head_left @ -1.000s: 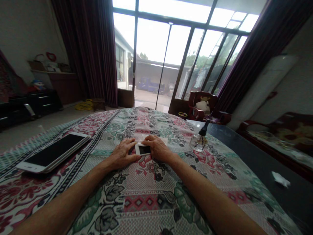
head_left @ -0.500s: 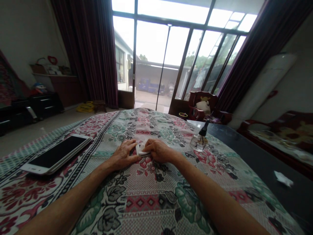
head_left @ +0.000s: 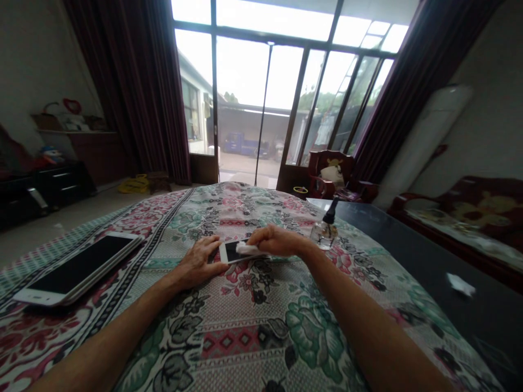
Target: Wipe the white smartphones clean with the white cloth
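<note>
A white smartphone with a dark screen (head_left: pixel 231 250) lies face up on the patterned tablecloth. My left hand (head_left: pixel 198 261) grips its left end, thumb at the near edge and fingers at the far edge. Bunched in my right hand (head_left: pixel 280 240) is a white tissue (head_left: pixel 247 249), pressed on the phone's screen. The right part of the phone is hidden beneath the tissue and that hand. Just right of my right wrist stands a clear glass bottle with a black top (head_left: pixel 324 235).
At the left a stack of white-edged phones or tablets (head_left: pixel 84 267) lies on the tablecloth (head_left: pixel 245 310). A crumpled white tissue (head_left: pixel 461 285) rests on the dark surface (head_left: pixel 429 261) at the right. Beyond the table are a wooden chair (head_left: pixel 330 169) and glass doors.
My right hand with the tissue has slid right along the phone, uncovering more dark screen. My left hand stays at the phone's left end. The whole view has shifted slightly.
</note>
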`<state>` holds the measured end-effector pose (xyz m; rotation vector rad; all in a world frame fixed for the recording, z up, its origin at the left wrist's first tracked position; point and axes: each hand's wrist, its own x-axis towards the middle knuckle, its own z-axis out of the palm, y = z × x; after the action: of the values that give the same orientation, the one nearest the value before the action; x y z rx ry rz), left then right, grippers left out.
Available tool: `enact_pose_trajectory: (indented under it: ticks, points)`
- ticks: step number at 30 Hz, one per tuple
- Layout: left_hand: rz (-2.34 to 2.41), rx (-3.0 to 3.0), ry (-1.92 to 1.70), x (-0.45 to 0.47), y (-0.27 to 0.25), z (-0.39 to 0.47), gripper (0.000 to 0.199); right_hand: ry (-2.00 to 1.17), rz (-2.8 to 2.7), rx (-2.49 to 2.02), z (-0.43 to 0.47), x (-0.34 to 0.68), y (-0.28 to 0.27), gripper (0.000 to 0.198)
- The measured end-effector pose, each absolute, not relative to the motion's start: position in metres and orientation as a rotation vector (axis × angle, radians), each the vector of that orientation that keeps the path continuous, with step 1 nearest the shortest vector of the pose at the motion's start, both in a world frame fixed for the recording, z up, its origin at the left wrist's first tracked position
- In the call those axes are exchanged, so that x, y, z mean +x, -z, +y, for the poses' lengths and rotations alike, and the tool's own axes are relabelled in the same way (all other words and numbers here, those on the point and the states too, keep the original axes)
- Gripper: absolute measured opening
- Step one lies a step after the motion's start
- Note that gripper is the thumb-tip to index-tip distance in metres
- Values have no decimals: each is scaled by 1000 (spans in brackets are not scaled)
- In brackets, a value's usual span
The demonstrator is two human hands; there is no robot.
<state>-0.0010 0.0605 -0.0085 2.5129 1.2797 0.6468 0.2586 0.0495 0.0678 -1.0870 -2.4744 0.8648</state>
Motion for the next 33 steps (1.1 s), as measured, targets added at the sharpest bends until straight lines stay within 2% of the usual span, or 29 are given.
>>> enact_pose_trajectory:
  ticks: [6,15,33]
  points:
    - [1288,2499,-633,-1,7,60,67,-535,-2020,-1431,65,289,-65,36]
    - [1284,2520,-648,-2,8,62,65,-168,-2060,-1505,74,281,-48,39]
    - [1276,2549,-651,-2,8,61,64,-18,-2513,-1301,52,248,-35,30]
